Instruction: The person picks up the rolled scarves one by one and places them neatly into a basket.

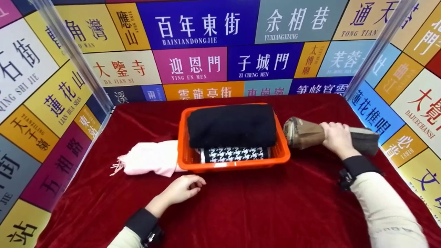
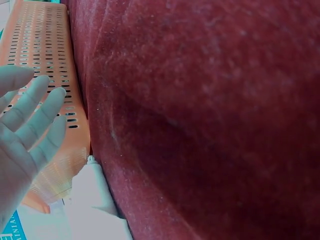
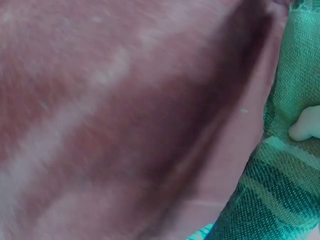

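Observation:
My right hand (image 1: pixel 339 137) grips a rolled brown and grey scarf (image 1: pixel 305 134) around its middle, right of the orange basket (image 1: pixel 224 167). In the right wrist view, a thumb (image 3: pixel 306 124) presses into the striped weave of the scarf (image 3: pixel 280 190). My left hand (image 1: pixel 184 189) is held in front of the basket's near left corner with fingers loosely bent and nothing in them. Inside the basket, a folded black cloth (image 1: pixel 231 125) lies over a black-and-white houndstooth cloth (image 1: pixel 236 154).
A pink fringed scarf (image 1: pixel 150 158) lies against the basket's left side, its right end hidden by the basket. Dark red velvet (image 1: pixel 268 206) covers the table. Panels with printed signs (image 1: pixel 189 65) enclose the back and both sides.

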A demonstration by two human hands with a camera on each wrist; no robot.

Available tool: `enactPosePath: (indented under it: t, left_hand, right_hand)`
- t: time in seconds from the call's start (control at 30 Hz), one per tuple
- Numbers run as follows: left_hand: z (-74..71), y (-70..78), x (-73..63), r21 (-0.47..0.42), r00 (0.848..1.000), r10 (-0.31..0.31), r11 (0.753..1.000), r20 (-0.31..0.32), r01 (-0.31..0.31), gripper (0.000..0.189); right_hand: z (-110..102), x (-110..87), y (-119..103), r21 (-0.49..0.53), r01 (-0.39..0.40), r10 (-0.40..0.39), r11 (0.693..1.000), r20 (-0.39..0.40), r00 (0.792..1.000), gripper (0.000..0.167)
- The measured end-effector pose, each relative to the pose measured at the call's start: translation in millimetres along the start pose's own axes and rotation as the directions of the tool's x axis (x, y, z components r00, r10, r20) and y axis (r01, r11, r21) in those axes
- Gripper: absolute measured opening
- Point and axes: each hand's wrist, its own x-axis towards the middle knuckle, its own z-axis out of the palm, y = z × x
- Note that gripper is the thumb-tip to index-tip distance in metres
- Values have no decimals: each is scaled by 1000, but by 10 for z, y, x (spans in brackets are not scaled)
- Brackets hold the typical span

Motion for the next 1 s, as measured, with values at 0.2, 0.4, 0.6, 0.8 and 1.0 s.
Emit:
enactPosePath:
  t: [0.2,0.4,0.6,0.8,1.0]
  left_hand:
    - [8,-31,-29,7,1000,-1,1000,23,1,21]
    - [-11,-51,-36,24,999,7,1000,41,-8,22]
    - [-21,-56,-17,49,996,27,998,82,-31,24]
    - [-42,-65,2,15,994,15,1000,113,-17,27]
    - [-77,-44,30,-148,993,-67,986,102,82,30]
  right_hand:
    - [-330,-24,-126,111,7,4,994,-94,996,47]
    - [-685,-110,-516,273,72,-65,959,-35,997,55]
    - [-964,-359,-985,403,207,-228,892,4,974,52]
    - [-929,-521,-1475,472,341,-427,813,87,900,53]
    - [-694,-540,-2034,414,445,-550,794,177,816,47]
